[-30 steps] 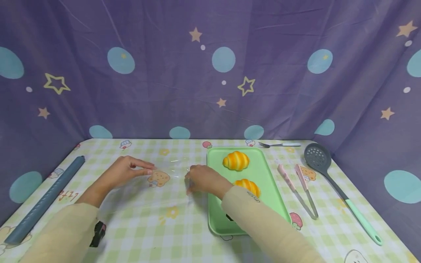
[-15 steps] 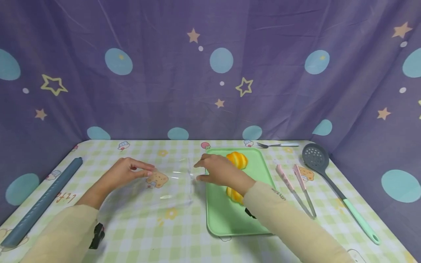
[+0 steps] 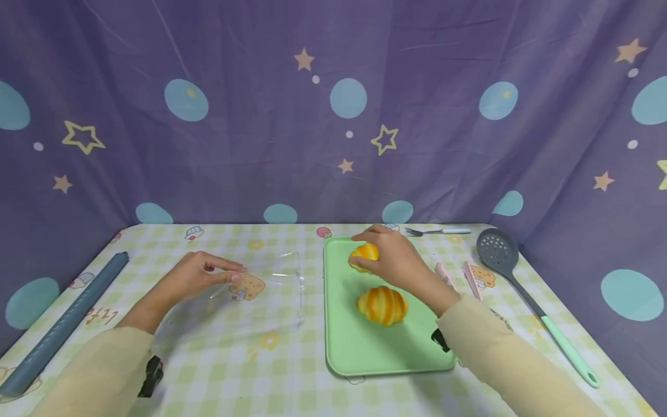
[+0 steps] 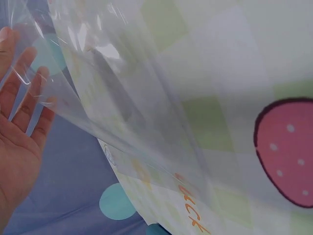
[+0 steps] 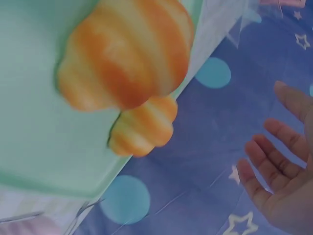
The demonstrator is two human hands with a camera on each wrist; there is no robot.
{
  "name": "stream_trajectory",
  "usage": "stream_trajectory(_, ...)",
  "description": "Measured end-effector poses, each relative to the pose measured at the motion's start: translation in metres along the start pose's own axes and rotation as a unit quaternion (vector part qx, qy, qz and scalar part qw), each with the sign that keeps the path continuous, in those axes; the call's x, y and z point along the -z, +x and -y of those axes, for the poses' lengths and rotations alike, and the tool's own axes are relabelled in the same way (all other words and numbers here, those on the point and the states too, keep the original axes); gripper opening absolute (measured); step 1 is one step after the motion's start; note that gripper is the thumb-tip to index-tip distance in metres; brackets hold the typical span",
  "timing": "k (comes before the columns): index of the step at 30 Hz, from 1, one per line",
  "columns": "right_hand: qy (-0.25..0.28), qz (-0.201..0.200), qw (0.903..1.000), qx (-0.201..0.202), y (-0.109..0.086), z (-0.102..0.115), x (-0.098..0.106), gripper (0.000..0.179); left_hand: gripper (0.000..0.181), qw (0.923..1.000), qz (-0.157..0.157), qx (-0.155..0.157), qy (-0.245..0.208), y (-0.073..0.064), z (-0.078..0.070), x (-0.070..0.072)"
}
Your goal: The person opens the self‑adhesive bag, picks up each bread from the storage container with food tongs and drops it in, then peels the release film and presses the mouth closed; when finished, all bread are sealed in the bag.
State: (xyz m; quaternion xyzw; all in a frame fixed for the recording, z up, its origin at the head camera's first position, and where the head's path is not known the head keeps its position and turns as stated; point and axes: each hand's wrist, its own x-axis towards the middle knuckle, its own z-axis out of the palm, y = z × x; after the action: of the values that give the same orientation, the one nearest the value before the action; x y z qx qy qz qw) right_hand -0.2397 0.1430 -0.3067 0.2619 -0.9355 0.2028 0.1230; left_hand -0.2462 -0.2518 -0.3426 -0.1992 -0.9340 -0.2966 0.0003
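A clear plastic bag (image 3: 278, 295) spreads over the left-middle of the table, its mouth toward the tray. My left hand (image 3: 200, 275) pinches its upper layer between thumb and forefinger; the other fingers (image 4: 32, 100) show beside the film in the left wrist view. Two croissants lie on a green tray (image 3: 346, 353): a near croissant (image 3: 383, 305) and a far croissant (image 3: 363, 255). Over the far one is my right hand (image 3: 393, 258), thumb and fingers spread to either side of it and partly hiding it. The right wrist view shows those fingers (image 5: 274, 156) apart and holding nothing.
Pink-handled tongs (image 3: 473, 281) lie right of the tray, partly behind my right forearm. Further right is a grey skimmer (image 3: 497, 252) with a mint handle. A fork (image 3: 438, 231) lies at the back edge. A blue-grey rod-shaped thing (image 3: 68, 321) lies along the left edge.
My right hand has left the bag's mouth and moved right to the far croissant, uncovering the near one. The left hand stays in place, pinching the bag.
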Motion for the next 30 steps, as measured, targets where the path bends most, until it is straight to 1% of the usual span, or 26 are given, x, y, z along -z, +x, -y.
stream_trajectory(4, 0.02, -0.032, 0.9988, -0.03, -0.015, -0.017, 0.008, 0.043, 0.02, 1.0, 0.004, 0.0, -0.003, 0.0, -0.001, 0.0)
stream_trajectory(10, 0.028, -0.056, 0.9956, -0.069, -0.038, -0.044, 0.019, 0.047, 0.021, 1.0, 0.002, -0.008, -0.002, 0.0, -0.001, 0.0)
stream_trajectory(18, 0.016, -0.062, 0.9896, -0.129, -0.072, -0.067, 0.03, 0.056, 0.023, 0.9999, 0.005, -0.008, -0.007, 0.001, -0.003, 0.001)
stream_trajectory(25, 0.001, -0.075, 0.9856, -0.152, -0.097, -0.088, 0.04, 0.059, 0.022, 1.0, 0.002, -0.007, -0.005, 0.002, -0.003, 0.0)
stream_trajectory(30, 0.003, -0.071, 0.9817, -0.177, -0.113, -0.102, 0.044, 0.062, 0.02, 1.0, 0.001, -0.006, -0.003, 0.001, -0.002, 0.0)
